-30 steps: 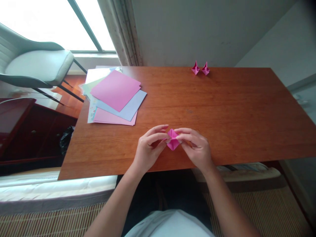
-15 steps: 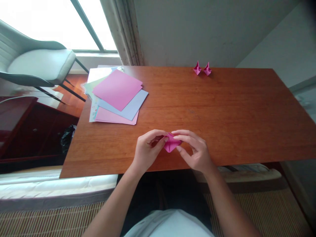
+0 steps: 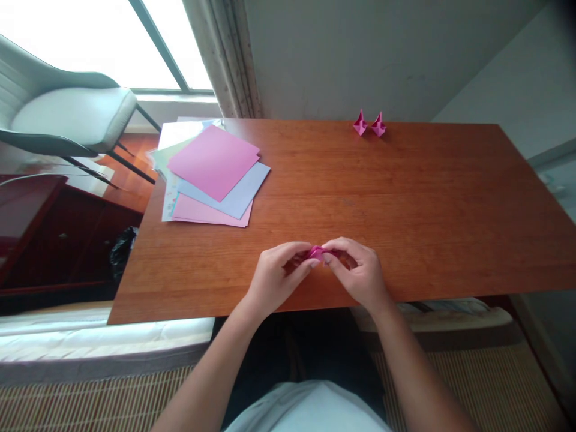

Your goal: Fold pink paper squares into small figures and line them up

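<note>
Between my two hands, close to the table's near edge, is a small folded piece of pink paper [image 3: 317, 252]. My left hand [image 3: 279, 273] pinches its left side between thumb and fingers. On the other side my right hand [image 3: 357, 270] grips it the same way, thumb in front. The fingers cover much of the paper, so its full shape is hidden. Two finished-looking pink origami figures [image 3: 360, 125] with pointed tips stand side by side at the table's far edge.
A loose stack of pink, blue and pale paper sheets [image 3: 213, 162] lies on the left of the wooden table [image 3: 427, 204]. Beyond the table's left end stands a grey chair [image 3: 72, 117] by the window. A curtain [image 3: 225, 60] hangs behind the far edge.
The pink paper has gone from showing a broad, diamond-like face to a small, narrow shape. Both thumbs have closed in on it, and my left hand has shifted slightly right.
</note>
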`<state>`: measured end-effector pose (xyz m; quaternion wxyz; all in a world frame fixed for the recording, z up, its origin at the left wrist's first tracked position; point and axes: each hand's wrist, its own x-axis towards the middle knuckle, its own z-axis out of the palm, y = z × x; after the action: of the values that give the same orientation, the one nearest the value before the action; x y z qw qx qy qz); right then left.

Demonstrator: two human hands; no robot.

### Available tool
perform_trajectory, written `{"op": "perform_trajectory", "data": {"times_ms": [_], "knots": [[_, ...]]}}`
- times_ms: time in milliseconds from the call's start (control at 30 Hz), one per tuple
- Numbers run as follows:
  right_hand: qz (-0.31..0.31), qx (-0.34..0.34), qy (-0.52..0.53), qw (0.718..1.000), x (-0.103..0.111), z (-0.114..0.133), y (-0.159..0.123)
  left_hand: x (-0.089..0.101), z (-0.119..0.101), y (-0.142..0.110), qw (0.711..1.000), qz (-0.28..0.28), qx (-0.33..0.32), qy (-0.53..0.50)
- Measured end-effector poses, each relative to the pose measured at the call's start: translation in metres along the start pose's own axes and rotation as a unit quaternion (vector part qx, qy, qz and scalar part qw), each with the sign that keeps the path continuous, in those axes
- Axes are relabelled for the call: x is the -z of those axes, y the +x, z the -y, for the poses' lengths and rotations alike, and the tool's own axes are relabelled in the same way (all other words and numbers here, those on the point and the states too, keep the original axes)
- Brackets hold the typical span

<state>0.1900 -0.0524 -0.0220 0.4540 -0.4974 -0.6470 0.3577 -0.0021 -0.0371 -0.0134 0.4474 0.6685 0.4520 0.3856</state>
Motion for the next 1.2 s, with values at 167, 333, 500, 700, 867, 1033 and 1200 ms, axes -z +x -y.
{"op": "perform_trajectory", "data": {"times_ms": [167,333,500,700,867,1033,1200], "knots": [[0.029,-0.025,0.004,0.999,-0.001,0.003,0.003,-0.002,-0.001,0.002,0.997,0.007,-0.027,0.066],[0.047,0.011,-0.034,0.998,0.001,0.007,0.005,-0.002,-0.002,0.000,0.993,0.038,-0.039,0.104],[0.014,-0.031,-0.021,0.999,0.001,0.004,0.001,-0.003,-0.002,0.000,0.991,0.055,-0.042,0.118],[0.026,-0.095,0.054,0.994,-0.006,-0.001,-0.001,0.000,-0.001,0.001,0.998,0.030,-0.001,0.060],[0.010,-0.104,0.084,0.991,-0.004,-0.001,-0.003,-0.001,0.000,0.001,0.997,0.054,0.011,0.050],[0.007,-0.128,0.145,0.981,-0.001,0.003,-0.001,0.001,-0.001,0.002,0.998,0.033,0.048,-0.038],[0.001,-0.077,0.148,0.986,-0.014,0.007,0.003,0.005,-0.004,0.005,0.989,0.008,0.078,-0.124]]}}
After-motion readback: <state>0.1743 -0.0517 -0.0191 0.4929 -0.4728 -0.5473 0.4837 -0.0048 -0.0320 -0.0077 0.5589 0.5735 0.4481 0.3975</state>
